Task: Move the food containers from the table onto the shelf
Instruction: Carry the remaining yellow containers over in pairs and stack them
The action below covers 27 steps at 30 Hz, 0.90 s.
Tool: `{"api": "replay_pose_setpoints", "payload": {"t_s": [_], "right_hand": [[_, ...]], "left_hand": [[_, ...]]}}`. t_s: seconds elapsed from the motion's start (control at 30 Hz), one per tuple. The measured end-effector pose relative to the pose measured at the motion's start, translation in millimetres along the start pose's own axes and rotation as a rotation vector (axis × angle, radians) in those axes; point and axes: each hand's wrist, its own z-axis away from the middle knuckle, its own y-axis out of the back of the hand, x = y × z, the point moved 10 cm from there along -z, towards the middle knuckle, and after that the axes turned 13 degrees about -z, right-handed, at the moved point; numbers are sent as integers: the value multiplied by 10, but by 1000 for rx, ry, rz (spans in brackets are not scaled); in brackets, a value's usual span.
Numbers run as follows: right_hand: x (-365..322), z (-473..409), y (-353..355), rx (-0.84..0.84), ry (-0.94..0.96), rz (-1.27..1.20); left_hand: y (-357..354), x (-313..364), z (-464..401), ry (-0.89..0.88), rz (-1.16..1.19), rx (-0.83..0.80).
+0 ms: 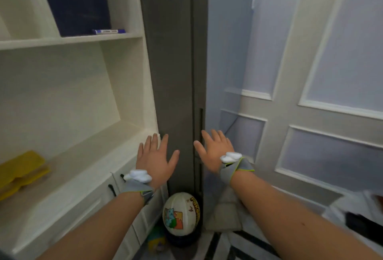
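A cream shelf (pixel 87 152) fills the left side, with a wide open bay above a cabinet. At its left edge lie yellow containers (pixel 20 171), stacked flat and partly cut off by the frame. My left hand (pixel 156 161) is held out flat, fingers spread, empty, just off the shelf's right front corner. My right hand (pixel 213 152) is also flat and empty, in front of a grey panel. Both wrists wear grey straps with white pads. The table is out of view.
A blue marker (pixel 108 31) lies on the upper shelf board beside a dark blue box (pixel 74 0). A printed ball (pixel 182 214) sits on the floor between the cabinet and a grey panel (pixel 172 73). A panelled white door (pixel 310 114) stands at the right.
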Motion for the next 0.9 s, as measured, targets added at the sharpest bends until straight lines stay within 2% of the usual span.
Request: {"api": "replay_pose_setpoints", "payload": {"t_s": [0.17, 0.3, 0.57, 0.9], "right_hand": [[509, 844, 229, 25, -113, 10], [947, 1748, 632, 106, -211, 52], [1446, 2807, 1495, 171, -269, 49], [2087, 4230, 2030, 153, -313, 28]], "left_hand": [[119, 702, 543, -141, 61, 10], [249, 1369, 1204, -263, 100, -20], [707, 2281, 2105, -347, 126, -35], [934, 3302, 3331, -414, 136, -68]]}}
